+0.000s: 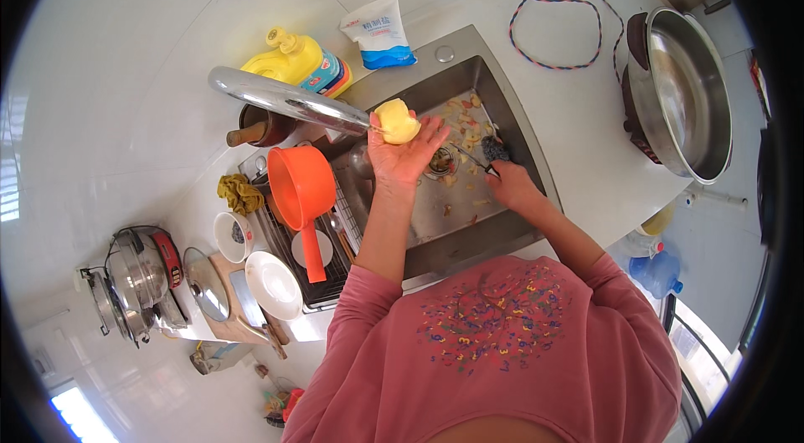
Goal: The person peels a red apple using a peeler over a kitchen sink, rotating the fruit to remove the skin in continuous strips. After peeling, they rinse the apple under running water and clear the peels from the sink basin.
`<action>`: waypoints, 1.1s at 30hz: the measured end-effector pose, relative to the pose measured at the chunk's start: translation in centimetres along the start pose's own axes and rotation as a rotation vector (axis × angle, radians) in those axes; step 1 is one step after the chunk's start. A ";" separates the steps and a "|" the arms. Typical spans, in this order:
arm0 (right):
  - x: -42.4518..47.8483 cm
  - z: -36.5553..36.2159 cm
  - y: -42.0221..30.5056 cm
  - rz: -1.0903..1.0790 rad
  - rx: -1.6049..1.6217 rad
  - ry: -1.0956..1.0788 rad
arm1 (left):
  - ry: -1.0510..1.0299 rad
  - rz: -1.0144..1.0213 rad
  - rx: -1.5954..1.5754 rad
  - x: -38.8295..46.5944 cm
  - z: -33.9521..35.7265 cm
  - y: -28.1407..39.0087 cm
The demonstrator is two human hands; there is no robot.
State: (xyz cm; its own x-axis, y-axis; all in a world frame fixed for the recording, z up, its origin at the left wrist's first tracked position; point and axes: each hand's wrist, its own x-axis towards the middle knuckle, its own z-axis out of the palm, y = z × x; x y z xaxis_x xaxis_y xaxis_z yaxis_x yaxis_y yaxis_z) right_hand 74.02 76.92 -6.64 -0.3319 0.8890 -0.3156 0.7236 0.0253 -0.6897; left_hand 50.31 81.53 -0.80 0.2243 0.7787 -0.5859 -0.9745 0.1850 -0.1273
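A peeled, pale yellow fruit or vegetable (397,121) rests in the upturned palm of my left hand (405,157), against the thumb. It sits right at the mouth of the chrome faucet (289,97), where a thin stream of water seems to run. Further right, my right hand (516,185) grips a thin metal peeler or knife (477,161) with a dark handle, its far end pointing left. Both hands are over the stainless steel sink (440,226). Scattered peelings (468,122) lie on its bottom around the drain (441,163). A steel wool scrubber (495,149) is just beyond my right hand.
An orange dipper (301,185) sits over the drying rack at left. Behind the faucet stand a yellow jug (301,63) and a white-and-blue bag (380,31). A large steel pot (681,94) and a looped cord (556,0) occupy the right counter. A cleaver (247,298) lies at left.
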 end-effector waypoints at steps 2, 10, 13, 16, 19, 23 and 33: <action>-0.2 0.0 0.3 0.025 0.030 -0.012 | -0.031 0.129 -0.001 0.3 0.3 -0.3; 0.3 -0.1 -1.1 0.004 0.088 0.112 | -0.001 0.504 0.909 -1.2 2.2 -1.0; 0.9 -1.1 -2.7 -0.006 0.091 0.151 | -0.068 0.661 1.160 -1.9 1.6 -1.5; 0.8 -1.8 -4.1 0.016 0.081 0.169 | -0.106 0.666 1.214 -3.3 1.4 -1.6; 0.6 -1.4 -4.2 0.031 0.081 0.161 | -0.204 0.658 1.201 -4.4 0.6 -1.4; 0.2 -0.8 -4.1 -0.022 0.142 0.191 | -0.204 0.606 0.923 -5.3 -0.6 -1.1; 1.9 -2.6 -10.6 -0.251 0.013 0.313 | -0.187 0.974 1.506 -8.5 -0.5 -0.4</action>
State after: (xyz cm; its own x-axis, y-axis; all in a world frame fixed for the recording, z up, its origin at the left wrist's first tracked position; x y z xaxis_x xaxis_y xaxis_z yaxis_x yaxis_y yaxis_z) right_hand 67.29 79.48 1.80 -0.2954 0.9523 0.0764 0.6352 0.2555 -0.7288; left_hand 48.79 74.52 3.84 -0.2617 0.9596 0.1036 0.0764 -0.0864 0.9933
